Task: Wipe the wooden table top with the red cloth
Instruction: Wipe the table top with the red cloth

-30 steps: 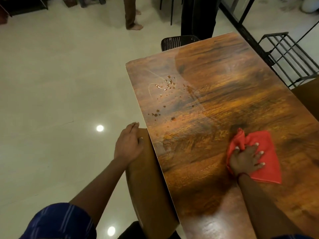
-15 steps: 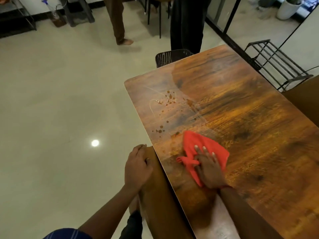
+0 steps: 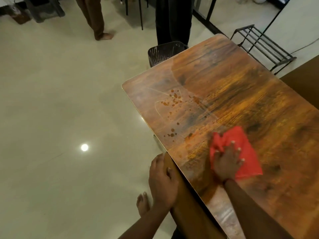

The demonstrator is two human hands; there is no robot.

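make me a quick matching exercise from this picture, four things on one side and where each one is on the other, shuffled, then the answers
Things:
1. red cloth
2. left hand
3. brown droplets
4. black mesh chair

Places:
A. at the table's far end, on the floor
B. flat on the table top under the right hand
C. resting on the brown edge beside the table's left side
D. spattered on the table top near its far left corner

Pairs: 1-B, 2-C, 3-D, 4-A
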